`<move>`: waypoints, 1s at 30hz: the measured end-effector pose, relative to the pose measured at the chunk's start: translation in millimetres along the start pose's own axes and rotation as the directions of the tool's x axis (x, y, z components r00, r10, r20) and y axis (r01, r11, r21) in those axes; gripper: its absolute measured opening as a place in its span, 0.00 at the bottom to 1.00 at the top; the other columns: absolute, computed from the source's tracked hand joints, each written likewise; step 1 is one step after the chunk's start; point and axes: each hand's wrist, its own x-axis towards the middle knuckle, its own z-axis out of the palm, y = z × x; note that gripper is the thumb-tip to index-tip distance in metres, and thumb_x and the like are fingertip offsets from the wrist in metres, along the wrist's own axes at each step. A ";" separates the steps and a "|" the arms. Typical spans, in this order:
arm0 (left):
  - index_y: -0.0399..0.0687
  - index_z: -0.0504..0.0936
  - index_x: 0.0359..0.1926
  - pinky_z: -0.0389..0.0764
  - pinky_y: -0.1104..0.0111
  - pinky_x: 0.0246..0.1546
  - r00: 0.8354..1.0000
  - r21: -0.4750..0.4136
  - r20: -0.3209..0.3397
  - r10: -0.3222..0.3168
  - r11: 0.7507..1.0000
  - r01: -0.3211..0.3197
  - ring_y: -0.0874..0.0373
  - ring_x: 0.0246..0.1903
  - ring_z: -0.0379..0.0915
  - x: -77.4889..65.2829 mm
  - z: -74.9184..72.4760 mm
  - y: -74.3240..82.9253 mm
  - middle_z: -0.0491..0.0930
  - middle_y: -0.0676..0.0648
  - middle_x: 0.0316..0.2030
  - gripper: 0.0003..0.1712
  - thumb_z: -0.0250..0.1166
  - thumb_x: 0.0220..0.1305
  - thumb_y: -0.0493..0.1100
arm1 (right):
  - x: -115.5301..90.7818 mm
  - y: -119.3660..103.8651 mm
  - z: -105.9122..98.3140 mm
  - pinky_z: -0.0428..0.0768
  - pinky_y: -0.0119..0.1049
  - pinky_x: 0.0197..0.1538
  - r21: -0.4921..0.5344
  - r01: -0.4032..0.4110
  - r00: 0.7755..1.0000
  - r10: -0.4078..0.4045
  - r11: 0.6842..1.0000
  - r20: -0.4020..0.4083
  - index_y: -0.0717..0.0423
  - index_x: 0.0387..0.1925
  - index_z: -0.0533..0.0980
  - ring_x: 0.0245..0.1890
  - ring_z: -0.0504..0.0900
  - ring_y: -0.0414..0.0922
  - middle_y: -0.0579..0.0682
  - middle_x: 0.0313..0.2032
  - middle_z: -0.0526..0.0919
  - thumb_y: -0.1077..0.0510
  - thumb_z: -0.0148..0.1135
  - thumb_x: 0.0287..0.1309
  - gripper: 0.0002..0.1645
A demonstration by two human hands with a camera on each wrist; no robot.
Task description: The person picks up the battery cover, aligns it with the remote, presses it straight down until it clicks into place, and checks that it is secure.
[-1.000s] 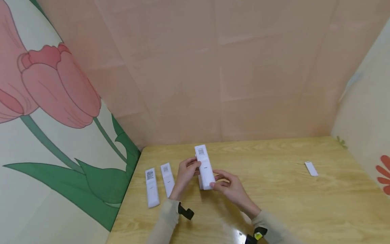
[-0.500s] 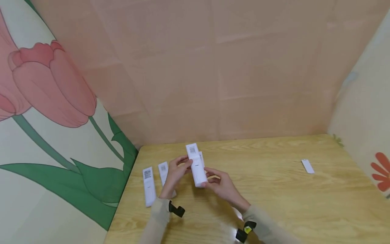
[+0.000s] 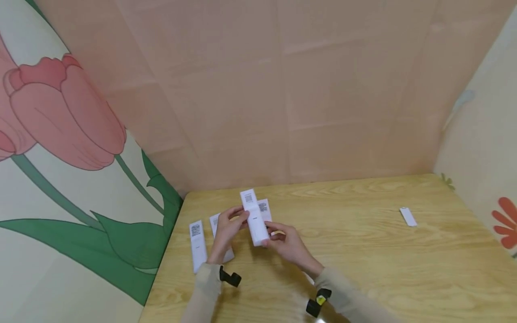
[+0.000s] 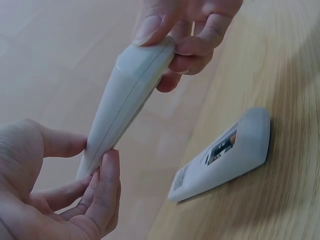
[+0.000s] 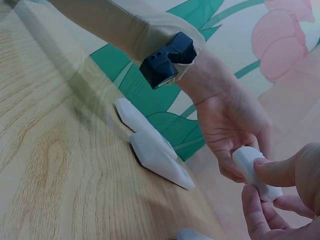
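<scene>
Both hands hold a white remote control [image 3: 256, 220] above the table, its label and back side up. My left hand [image 3: 229, 226] pinches its far end between thumb and fingers, seen closely in the left wrist view. At the near end, my right hand [image 3: 292, 246] grips it with the thumb on one side and curled fingers on the other. Partly behind it, another white remote [image 3: 264, 208] lies on the table. In the left wrist view, a table remote [image 4: 220, 160] has an uncovered battery compartment [image 4: 222, 148] with something dark and copper-coloured inside.
Left of the hands lie two more white remotes; one remote [image 3: 198, 246] is in full view, the other remote [image 3: 228, 255] is partly under the left arm. A small flat white piece [image 3: 408, 216], like a battery cover, lies far right on the wooden table [image 3: 343, 264].
The hands and held remote have shifted left, partly with the head view. More of the remote behind it now shows on its right. Both hands keep their hold.
</scene>
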 end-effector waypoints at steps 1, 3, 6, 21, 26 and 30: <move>0.36 0.83 0.63 0.89 0.56 0.53 1.000 -0.001 0.000 -0.001 1.000 0.001 0.54 0.43 0.88 0.0 -1.1 -0.5 0.82 0.34 0.57 0.23 0.70 0.73 0.42 | 0.6 1.0 1.5 0.85 0.26 0.44 -0.005 0.009 1.000 -0.009 1.000 -0.002 0.74 0.66 0.75 0.40 0.83 0.46 0.70 0.50 0.82 0.73 0.74 0.57 0.35; 0.35 0.82 0.64 0.90 0.57 0.52 1.000 -0.001 0.001 0.004 1.000 -0.004 0.54 0.42 0.88 -0.5 -3.6 -1.2 0.81 0.33 0.58 0.23 0.70 0.73 0.42 | 2.2 3.3 3.9 0.85 0.26 0.44 -0.008 0.021 1.000 -0.021 1.000 -0.003 0.75 0.66 0.75 0.39 0.83 0.46 0.70 0.49 0.82 0.74 0.74 0.57 0.34; 0.33 0.81 0.65 0.90 0.59 0.50 1.000 -0.009 -0.010 0.008 1.000 -0.008 0.54 0.41 0.88 -0.9 -7.0 -2.4 0.81 0.32 0.58 0.24 0.70 0.72 0.39 | 4.5 4.9 7.9 0.84 0.25 0.43 -0.019 0.009 1.000 -0.009 1.000 -0.009 0.75 0.65 0.76 0.39 0.83 0.46 0.69 0.48 0.82 0.73 0.75 0.57 0.34; 0.31 0.82 0.63 0.88 0.53 0.55 0.999 0.025 -0.040 0.001 1.000 0.000 0.55 0.42 0.86 -0.2 -20.1 -19.2 0.82 0.32 0.56 0.24 0.71 0.70 0.37 | 10.3 21.4 21.2 0.86 0.29 0.44 -0.130 0.061 0.998 -0.061 0.990 0.003 0.74 0.62 0.79 0.41 0.86 0.47 0.68 0.51 0.85 0.72 0.77 0.57 0.31; 0.32 0.82 0.64 0.89 0.53 0.54 0.999 0.079 -0.050 0.001 0.997 0.003 0.56 0.40 0.86 -3.4 -25.6 -22.5 0.82 0.32 0.57 0.24 0.71 0.71 0.39 | 12.4 30.3 27.6 0.88 0.30 0.45 -0.135 0.097 0.995 -0.096 0.986 0.007 0.76 0.60 0.80 0.41 0.88 0.54 0.69 0.50 0.86 0.72 0.77 0.56 0.29; 0.31 0.82 0.64 0.90 0.54 0.50 0.998 0.108 -0.062 0.008 0.994 -0.001 0.58 0.37 0.86 -3.6 -29.0 -23.5 0.82 0.32 0.55 0.24 0.71 0.71 0.39 | 15.6 33.8 32.1 0.89 0.31 0.44 -0.153 0.121 0.993 -0.120 0.981 0.016 0.76 0.58 0.80 0.41 0.90 0.57 0.71 0.52 0.86 0.72 0.77 0.56 0.28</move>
